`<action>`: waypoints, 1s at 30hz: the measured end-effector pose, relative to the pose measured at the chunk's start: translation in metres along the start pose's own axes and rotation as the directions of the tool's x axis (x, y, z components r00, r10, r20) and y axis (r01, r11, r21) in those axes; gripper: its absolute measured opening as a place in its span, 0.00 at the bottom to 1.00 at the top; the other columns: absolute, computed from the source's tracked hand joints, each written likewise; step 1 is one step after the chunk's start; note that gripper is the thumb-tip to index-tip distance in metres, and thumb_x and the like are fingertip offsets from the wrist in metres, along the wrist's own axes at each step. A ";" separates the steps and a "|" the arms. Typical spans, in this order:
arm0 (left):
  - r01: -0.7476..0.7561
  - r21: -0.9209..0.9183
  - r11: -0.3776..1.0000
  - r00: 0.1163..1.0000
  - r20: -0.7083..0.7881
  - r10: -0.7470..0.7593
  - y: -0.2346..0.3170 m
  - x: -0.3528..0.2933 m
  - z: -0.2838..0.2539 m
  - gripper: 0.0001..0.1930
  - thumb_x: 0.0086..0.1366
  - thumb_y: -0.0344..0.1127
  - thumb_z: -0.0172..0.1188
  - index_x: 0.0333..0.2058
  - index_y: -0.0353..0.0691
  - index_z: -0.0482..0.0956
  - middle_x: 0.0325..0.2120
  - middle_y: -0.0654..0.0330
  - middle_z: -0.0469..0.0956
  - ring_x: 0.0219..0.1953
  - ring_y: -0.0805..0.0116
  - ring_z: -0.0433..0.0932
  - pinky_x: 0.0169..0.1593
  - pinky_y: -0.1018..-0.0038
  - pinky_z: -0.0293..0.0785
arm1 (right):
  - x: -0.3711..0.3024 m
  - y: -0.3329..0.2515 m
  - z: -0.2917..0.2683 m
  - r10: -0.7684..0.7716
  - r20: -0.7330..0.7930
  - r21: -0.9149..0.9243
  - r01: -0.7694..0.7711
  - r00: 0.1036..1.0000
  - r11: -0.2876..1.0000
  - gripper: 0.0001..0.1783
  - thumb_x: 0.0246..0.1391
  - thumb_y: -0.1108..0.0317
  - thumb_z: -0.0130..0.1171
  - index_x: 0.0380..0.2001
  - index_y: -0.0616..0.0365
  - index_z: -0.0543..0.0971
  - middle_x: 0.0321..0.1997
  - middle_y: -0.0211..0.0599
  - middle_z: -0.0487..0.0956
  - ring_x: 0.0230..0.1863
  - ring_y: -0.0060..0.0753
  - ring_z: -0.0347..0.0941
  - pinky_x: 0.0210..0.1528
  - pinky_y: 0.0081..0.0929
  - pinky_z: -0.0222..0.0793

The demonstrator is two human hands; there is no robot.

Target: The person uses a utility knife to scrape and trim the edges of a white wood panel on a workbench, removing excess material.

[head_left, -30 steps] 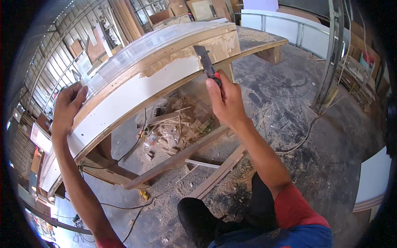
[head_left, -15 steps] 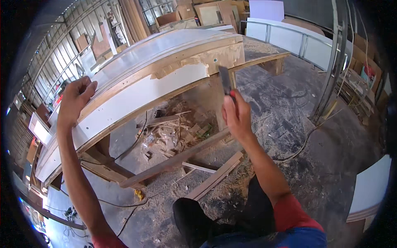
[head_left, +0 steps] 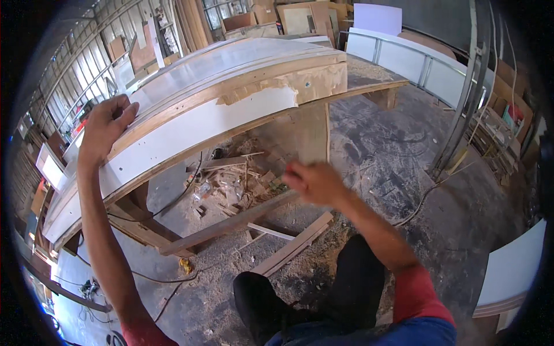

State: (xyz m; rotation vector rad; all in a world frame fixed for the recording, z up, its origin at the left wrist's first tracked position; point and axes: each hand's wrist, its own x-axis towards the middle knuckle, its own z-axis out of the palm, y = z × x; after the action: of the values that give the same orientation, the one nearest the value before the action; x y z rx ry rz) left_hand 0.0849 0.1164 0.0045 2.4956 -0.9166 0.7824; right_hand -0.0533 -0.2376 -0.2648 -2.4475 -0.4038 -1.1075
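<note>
In the head view, the long curved plywood counter (head_left: 231, 98), faced with a smooth white laminate strip, is gripped at its top edge by the left hand (head_left: 107, 124), fingers curled, while below its front the blurred right hand (head_left: 311, 181) cannot be read.

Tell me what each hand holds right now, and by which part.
The left hand grips the top edge of the curved wooden counter. The right hand is blurred; whether it holds anything cannot be told.

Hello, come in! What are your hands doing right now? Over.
Left hand gripping curved wooden counter top edge. Right hand blurred, off the counter. Wood scraps underneath.
</note>
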 end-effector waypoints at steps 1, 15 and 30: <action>-0.023 -0.006 1.000 1.000 -0.003 0.023 0.008 0.005 -0.001 0.22 0.68 0.45 0.59 0.24 0.33 0.68 0.17 0.64 0.60 0.23 0.75 0.58 0.29 0.68 0.55 | -0.023 0.000 0.012 0.026 0.062 0.034 -0.028 0.998 0.999 0.17 0.69 0.55 0.54 0.40 0.61 0.75 0.15 0.35 0.71 0.15 0.33 0.69 0.21 0.32 0.64; -0.007 0.038 0.999 1.000 0.012 0.007 0.003 0.001 0.004 0.20 0.68 0.45 0.59 0.27 0.31 0.72 0.17 0.61 0.64 0.23 0.73 0.61 0.30 0.67 0.59 | 0.054 -0.044 -0.003 0.237 -0.316 0.406 -0.095 0.919 0.909 0.16 0.68 0.56 0.57 0.38 0.59 0.75 0.19 0.36 0.74 0.19 0.25 0.71 0.22 0.30 0.65; -0.016 0.049 0.999 1.000 -0.013 0.017 0.002 0.001 0.001 0.21 0.70 0.46 0.58 0.29 0.29 0.75 0.18 0.57 0.68 0.24 0.70 0.63 0.33 0.66 0.63 | 0.050 -0.028 -0.017 0.418 -0.372 0.517 -0.189 0.829 0.835 0.15 0.71 0.60 0.53 0.36 0.62 0.73 0.17 0.35 0.72 0.16 0.27 0.68 0.20 0.30 0.62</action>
State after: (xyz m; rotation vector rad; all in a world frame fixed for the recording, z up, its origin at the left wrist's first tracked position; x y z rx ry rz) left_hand 0.0850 0.1141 0.0049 2.5244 -0.9252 0.8360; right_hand -0.0440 -0.2174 -0.2088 -1.6746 -0.0807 -1.2404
